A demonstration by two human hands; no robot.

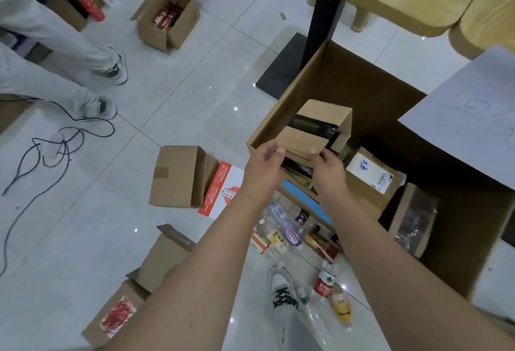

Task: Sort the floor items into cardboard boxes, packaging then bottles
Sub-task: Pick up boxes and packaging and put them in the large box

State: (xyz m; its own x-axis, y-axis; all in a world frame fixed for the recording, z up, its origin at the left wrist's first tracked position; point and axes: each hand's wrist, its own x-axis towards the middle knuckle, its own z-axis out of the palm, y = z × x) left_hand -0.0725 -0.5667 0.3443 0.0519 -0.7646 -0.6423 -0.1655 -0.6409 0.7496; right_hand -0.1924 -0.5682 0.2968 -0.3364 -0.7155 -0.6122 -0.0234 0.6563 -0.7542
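The small open carton (317,127) is hanging just beyond the fingertips of both hands, over the mouth of the large cardboard box (362,80). The left hand (263,162) is pinching the near flap at its left corner with curled fingers; the right hand (327,168) is pinching the same flap at its right end, thumb on top. Gripping at two corners is probably keeping the light carton level and its loose flaps from swinging while it is lined up for lowering.

A labelled parcel (370,173) is lying inside the large box, just right of the right hand, so the free space appears to be ahead of the hands.

Plastic bottles (289,235) are lying on the tiled floor under both forearms, untouched; by the task order, they are waiting until packaging is finished. Left of the left hand, another brown carton (178,175) is leaning against a red-and-white flat pack (223,191), both likely next for collection.
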